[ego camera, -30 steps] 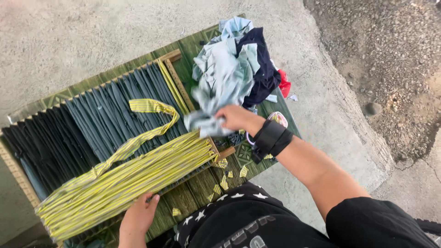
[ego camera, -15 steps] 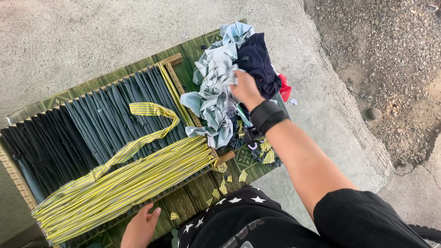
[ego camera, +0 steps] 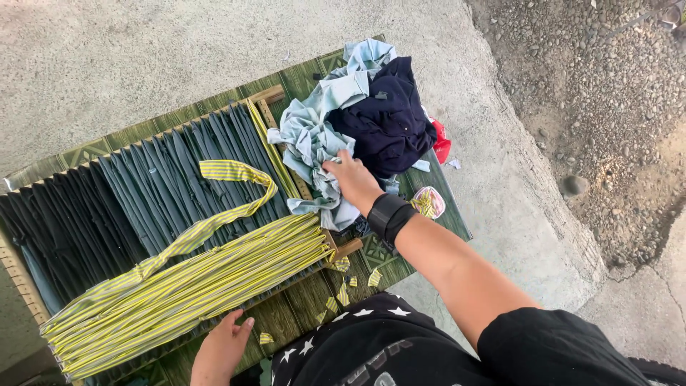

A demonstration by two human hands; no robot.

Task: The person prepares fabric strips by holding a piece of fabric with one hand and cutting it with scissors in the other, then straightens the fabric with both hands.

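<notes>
The right hand (ego camera: 351,180) reaches across the green patterned mat (ego camera: 300,75) and lies on the pale blue cloth (ego camera: 314,139), its fingers curled down into the folds; whether they pinch the fabric or only press on it is hidden by the back of the hand. A black wristband (ego camera: 389,216) circles that wrist. The pale blue cloth is heaped at the far right end of the mat, touching a dark navy garment (ego camera: 389,121) that overlaps it, and only a sliver of something red (ego camera: 441,146) shows behind the navy one.

The left hand (ego camera: 220,350) rests flat and open, holding nothing, on the near edge of the mat just beside the bundle of yellow-striped strips (ego camera: 186,289); its wrist is cut off by the lower edge of the frame. Behind the bundle, dark grey strips (ego camera: 136,189) stand in rows on a wooden frame (ego camera: 268,94), with one yellow-striped loop (ego camera: 229,171) draped over them. Small yellow scraps (ego camera: 343,293) lie near the person's starred black clothing. A small round thing (ego camera: 429,202) by the wrist is too small to make out.
</notes>
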